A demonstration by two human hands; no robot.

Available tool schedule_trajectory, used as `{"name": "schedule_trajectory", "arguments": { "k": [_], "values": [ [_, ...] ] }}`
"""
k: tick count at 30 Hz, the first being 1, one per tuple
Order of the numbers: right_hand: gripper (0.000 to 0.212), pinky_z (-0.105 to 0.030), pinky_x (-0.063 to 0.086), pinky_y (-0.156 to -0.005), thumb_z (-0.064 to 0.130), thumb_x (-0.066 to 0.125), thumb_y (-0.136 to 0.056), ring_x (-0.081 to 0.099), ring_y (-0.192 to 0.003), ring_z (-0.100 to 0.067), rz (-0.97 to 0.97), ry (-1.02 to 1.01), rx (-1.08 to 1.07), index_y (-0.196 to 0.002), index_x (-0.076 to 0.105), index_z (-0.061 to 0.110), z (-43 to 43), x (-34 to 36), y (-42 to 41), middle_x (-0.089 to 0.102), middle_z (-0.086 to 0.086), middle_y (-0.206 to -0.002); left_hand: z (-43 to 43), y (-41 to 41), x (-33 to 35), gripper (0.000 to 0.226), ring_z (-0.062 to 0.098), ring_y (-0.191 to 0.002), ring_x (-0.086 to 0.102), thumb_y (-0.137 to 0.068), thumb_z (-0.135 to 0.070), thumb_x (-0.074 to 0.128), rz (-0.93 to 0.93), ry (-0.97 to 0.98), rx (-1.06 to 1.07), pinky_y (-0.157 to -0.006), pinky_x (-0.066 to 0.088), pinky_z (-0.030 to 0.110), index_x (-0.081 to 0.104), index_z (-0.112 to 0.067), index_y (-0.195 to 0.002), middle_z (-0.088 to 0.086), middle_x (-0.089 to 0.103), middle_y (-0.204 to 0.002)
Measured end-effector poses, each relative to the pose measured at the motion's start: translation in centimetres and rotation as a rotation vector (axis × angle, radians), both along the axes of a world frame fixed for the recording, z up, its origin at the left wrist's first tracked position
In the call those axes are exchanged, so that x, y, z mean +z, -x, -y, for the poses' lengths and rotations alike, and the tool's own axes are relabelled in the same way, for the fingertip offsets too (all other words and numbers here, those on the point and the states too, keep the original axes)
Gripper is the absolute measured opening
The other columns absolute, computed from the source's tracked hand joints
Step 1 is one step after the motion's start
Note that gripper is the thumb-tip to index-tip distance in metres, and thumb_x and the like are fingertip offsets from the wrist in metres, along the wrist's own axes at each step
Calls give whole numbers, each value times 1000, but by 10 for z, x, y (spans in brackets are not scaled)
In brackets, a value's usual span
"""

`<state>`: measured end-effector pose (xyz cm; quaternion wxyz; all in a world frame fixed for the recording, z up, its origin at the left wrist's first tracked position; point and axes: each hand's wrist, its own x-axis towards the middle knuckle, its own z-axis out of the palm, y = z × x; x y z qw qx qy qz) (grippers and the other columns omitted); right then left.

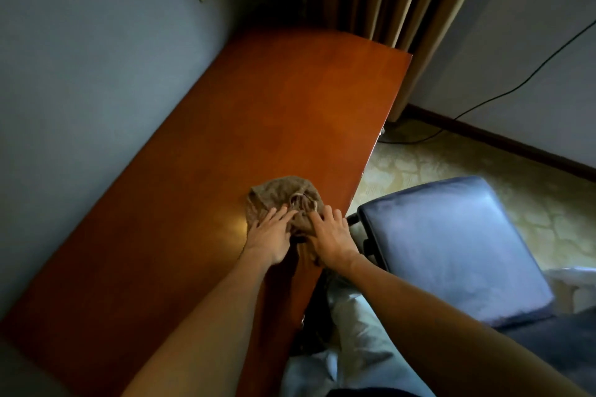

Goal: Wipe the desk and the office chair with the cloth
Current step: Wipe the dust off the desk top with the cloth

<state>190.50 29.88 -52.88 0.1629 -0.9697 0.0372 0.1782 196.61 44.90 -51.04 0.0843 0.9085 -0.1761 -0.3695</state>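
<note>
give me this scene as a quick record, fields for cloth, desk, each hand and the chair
cloth: crumpled brown fabric cloth, lying on the desk near its chair-side edge
desk: long reddish-brown wooden desk, set against the wall
left: left hand presses the cloth, fingers straight
right: right hand rests on the cloth, grip unclear
chair: blue padded office chair, right of the desk, no hand on it

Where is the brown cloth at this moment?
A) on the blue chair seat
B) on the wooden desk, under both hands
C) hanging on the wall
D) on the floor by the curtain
B: the cloth lies bunched on the desk, with the left hand and the right hand both touching it.
</note>
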Motion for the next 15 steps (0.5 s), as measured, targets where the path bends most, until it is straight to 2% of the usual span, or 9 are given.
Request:
{"name": "schedule_trajectory", "arguments": {
  "k": [3,5,10,15],
  "values": [
    [47,-45,38,-100,30,52,-99,38,-114,-31,18,-74,12,-143,37,17,-4,17,23,39,-11,-130,-9,31,12,56,24,-148,30,-108,-20,39,-63,89,174,-115,38,45,22,-36,-158,-6,22,-166],
    [46,-45,40,-100,30,52,-100,40,-111,-30,53,-135,-11,-142,38,17,-4,28,38,41,-10,-127,-12,52,20,54,28,-137,46,-107,-19,41,-38,186,264,-109,44,47,26,-35,-157,-1,34,-161],
    [42,-39,42,-96,31,54,-99,44,-106,-24,153,-298,-67,-138,45,16,3,50,66,45,-7,-118,-7,85,44,53,27,-136,47,-105,-13,41,59,293,372,-110,43,45,33,-30,-155,2,41,-156],
    [38,-38,43,-104,28,53,-99,46,-111,-17,223,-439,-150,-136,47,21,18,74,100,47,-1,-120,7,117,71,49,22,-130,51,-102,-8,43,153,439,363,-111,44,42,44,-27,-148,1,54,-142]
  ]
}}
